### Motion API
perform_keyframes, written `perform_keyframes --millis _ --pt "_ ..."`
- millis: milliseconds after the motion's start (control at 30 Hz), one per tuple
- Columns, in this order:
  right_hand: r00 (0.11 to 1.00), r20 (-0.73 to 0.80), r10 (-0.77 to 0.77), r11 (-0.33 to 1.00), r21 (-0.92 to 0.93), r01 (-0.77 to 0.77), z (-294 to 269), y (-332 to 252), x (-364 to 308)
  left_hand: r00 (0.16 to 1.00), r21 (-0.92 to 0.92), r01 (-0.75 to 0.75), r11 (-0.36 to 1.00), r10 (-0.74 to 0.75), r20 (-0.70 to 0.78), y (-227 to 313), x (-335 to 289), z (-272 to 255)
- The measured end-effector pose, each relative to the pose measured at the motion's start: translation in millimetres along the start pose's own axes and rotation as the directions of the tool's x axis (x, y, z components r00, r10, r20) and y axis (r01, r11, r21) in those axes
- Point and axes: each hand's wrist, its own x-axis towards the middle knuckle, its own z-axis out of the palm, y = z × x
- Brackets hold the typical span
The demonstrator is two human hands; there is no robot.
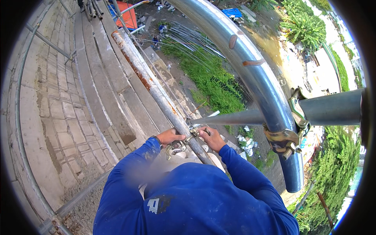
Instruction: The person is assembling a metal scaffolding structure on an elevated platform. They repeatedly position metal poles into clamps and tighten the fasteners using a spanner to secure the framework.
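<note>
A rust-stained scaffold tube [156, 91] slants down toward my body. Around its lower part sits a metal scaffold clamp [190, 136]. My left hand [169, 136] is closed at the clamp's left side, with its thumb against the metal. On the other side, my right hand [212, 138] pinches the clamp's right part between thumb and fingers. Just below my left hand, a second scaffold clamp [175, 150] hangs near my waist; what holds it is hidden. A twisted rope [164, 80] runs beside the tube down to the clamp area.
A large shiny tube [250, 74] crosses close on the right, joined by a coupler [285, 140] to a horizontal grey tube [333, 107]. Planks [100, 74] form a walkway along the block wall [64, 117] at left. Far below lie grass [213, 88] and stacked pipes [196, 37].
</note>
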Motion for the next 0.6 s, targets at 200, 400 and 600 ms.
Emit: perform_keyframes --millis 200,400,600 --pt "0.979 0.176 0.107 0.994 -0.033 -0.102 6 41 -17 1.0 -0.001 -0.008 1.0 0.008 -0.003 -3 3 -1" --pt "0.945 0.193 0.262 0.946 -0.247 -0.212 22 36 -46 0.999 0.04 0.033 0.999 -0.033 0.005 -1 3 -5" --pt "0.956 0.151 0.25 0.944 -0.259 -0.206 22 18 -51 0.995 0.061 0.087 0.994 -0.089 0.035 -3 0 -8"
